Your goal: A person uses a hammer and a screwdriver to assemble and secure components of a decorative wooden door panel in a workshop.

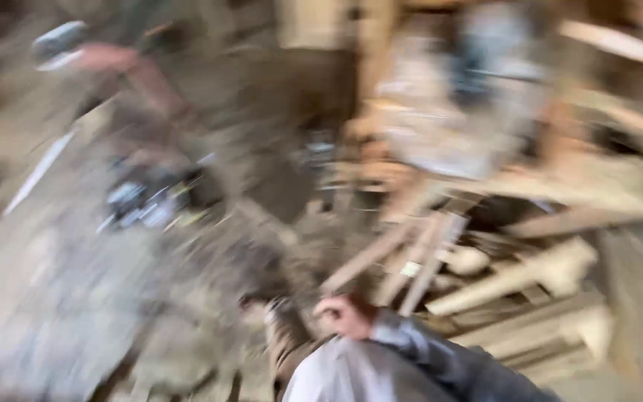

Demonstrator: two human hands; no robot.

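Blurred view: one hand near a heap of pale timber offcuts on a dusty floor.

A hand [344,316], in a dark sleeve [440,361], sits low in frame beside the wood pieces [515,279]; which hand it is, and whether it is closed or holding anything, cannot be told. The other hand is not seen. The offcuts lie stacked just right of it, some crossing. They look stiff, light and rough-edged; judged best gripped mid-length. A dark object [146,197] lies well apart, left.
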